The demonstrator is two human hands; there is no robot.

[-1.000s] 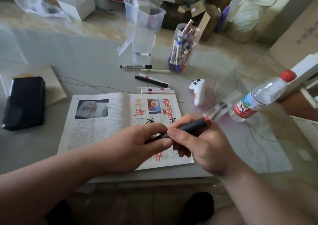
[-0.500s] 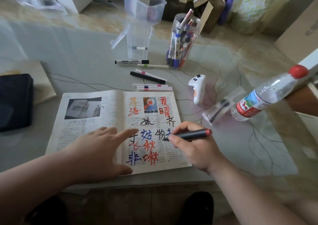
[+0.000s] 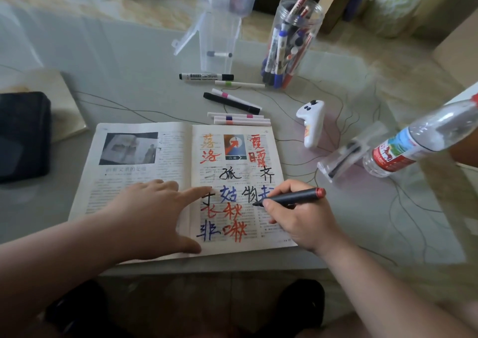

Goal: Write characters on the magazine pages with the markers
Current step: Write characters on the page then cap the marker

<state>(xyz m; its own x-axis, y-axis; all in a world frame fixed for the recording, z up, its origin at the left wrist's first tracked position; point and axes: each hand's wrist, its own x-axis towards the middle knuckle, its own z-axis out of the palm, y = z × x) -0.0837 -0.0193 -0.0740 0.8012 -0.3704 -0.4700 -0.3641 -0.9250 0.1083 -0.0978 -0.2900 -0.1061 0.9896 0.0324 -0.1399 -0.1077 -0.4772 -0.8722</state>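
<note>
The magazine is laid open on the bench, near its front edge. The left hand is rested flat across the fold, its fingers stretched and spread, and the right page is touched by the forefinger beside a black character. A black marker with a red end is gripped by the right hand: the thumb and the curled fingers are closed round the barrel, and the tip is set on the right page, at the end of a thin line under the written characters. Loose markers are laid behind the magazine, and others are kept in a clear jar.
</note>
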